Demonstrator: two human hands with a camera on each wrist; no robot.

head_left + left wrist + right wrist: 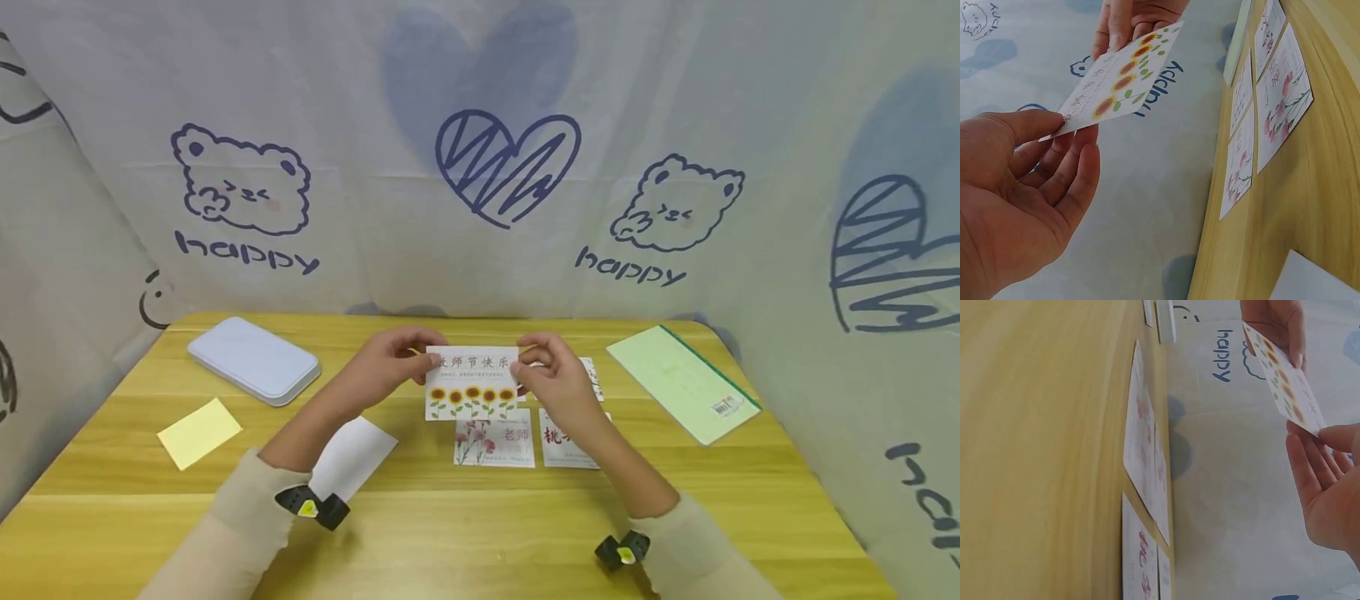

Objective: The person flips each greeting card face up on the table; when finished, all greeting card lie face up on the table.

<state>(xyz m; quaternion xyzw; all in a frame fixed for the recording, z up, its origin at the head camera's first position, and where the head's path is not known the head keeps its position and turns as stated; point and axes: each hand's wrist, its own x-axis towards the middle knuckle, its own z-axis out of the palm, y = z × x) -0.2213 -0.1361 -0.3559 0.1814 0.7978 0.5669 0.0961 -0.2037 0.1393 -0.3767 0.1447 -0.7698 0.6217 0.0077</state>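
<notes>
A sunflower card [472, 383] is held above the wooden table [465, 525], pinched at its left edge by the left hand [390, 364] and at its right edge by the right hand [551, 375]. Three more cards [495, 443] are laid flat just beneath it.

The right hand [551, 379] covers part of two cards [570, 437] on the table [480, 533]. The small print on the sunflower card [471, 383] is too fine to read. The white sheet [351, 457] lies partly under the left forearm.
</notes>
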